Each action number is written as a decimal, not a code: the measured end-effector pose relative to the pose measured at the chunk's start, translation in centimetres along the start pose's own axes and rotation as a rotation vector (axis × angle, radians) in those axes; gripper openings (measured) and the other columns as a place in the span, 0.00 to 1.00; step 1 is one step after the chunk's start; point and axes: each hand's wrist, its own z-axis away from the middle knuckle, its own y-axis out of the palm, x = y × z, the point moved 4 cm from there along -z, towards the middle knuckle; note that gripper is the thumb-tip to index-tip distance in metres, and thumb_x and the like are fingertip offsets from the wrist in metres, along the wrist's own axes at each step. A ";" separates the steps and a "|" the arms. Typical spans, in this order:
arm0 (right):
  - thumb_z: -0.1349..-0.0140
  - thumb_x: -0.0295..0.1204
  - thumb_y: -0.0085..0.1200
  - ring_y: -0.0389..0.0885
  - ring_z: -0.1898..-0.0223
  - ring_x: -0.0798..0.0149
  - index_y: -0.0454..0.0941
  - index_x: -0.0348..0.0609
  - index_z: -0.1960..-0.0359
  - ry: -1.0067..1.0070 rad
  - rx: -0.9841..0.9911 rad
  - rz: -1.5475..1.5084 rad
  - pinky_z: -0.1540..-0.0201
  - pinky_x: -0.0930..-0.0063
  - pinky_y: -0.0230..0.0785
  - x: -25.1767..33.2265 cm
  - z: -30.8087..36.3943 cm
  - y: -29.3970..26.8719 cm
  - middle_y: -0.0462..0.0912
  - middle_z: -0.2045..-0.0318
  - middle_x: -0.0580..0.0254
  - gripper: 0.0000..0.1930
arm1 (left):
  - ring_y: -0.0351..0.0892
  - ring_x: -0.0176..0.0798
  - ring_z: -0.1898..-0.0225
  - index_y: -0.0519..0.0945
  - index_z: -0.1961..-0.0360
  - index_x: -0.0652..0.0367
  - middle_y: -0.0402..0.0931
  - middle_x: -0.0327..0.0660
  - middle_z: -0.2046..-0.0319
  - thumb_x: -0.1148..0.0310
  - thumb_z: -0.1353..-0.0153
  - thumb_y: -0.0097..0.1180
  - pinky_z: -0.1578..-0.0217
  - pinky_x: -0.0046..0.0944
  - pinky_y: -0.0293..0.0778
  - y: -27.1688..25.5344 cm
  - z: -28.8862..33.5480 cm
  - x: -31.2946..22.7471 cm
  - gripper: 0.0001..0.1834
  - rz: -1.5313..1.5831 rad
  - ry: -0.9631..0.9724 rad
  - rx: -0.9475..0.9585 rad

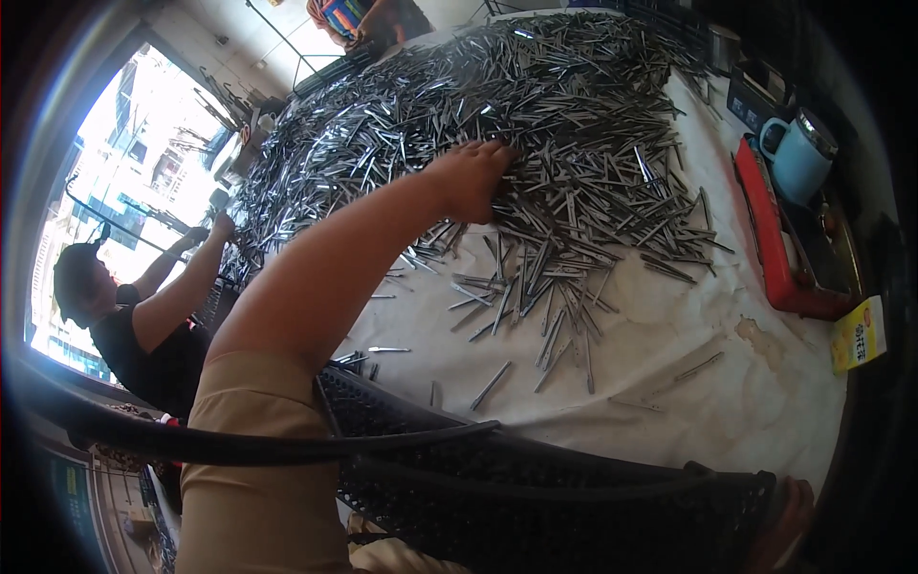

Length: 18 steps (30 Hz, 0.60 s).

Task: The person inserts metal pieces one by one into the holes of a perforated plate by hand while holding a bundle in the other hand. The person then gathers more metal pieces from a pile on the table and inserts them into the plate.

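My left hand (pixel 473 179) reaches across the table onto a wide heap of slim, flat metal pieces (pixel 564 206). Its thumb stands apart from the bent fingers, whose tips are partly lost among the pieces; nothing shows held in it. Loose metal pieces (pixel 490 385) lie scattered on the pale sheet (pixel 660 354) in front of the heap. A black perforated plastic basket (pixel 535 483) is tilted along the table's near edge. At its right end, dim in shadow, my right hand (pixel 790 517) has its fingers closed round the rim.
At right stand a red tray (pixel 773 244), a light blue mug (pixel 803 158), a dark box (pixel 757 94) and a yellow packet (pixel 859 335). A dark curved bar (pixel 287 447) crosses my left sleeve. Another person (pixel 124 297) reaches into the heap at left; someone else (pixel 368 21) is at the far edge.
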 end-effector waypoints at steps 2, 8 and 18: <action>0.33 0.51 0.48 0.80 0.54 0.45 0.81 0.40 0.55 -0.021 -0.002 -0.008 0.50 0.53 0.71 -0.3 -0.1 0.0 0.83 0.57 0.49 0.25 | 0.66 0.53 0.36 0.71 0.41 0.61 0.68 0.52 0.41 0.61 0.57 0.68 0.34 0.47 0.61 0.9 0.9 0.2 0.40 0.038 -0.068 0.033; 0.34 0.51 0.51 0.76 0.50 0.46 0.79 0.40 0.52 -0.016 -0.021 0.014 0.48 0.53 0.71 -0.2 -0.3 -0.6 0.79 0.51 0.49 0.25 | 0.71 0.54 0.41 0.77 0.49 0.61 0.69 0.50 0.42 0.65 0.53 0.66 0.37 0.46 0.66 1.3 1.7 0.8 0.27 0.065 0.118 -0.125; 0.37 0.51 0.58 0.71 0.43 0.44 0.67 0.37 0.39 0.063 0.144 -0.041 0.45 0.54 0.72 -1.3 0.6 0.7 0.67 0.37 0.48 0.34 | 0.67 0.54 0.35 0.66 0.36 0.59 0.67 0.51 0.38 0.65 0.45 0.60 0.35 0.45 0.63 1.1 0.0 -0.4 0.35 0.118 0.079 -0.078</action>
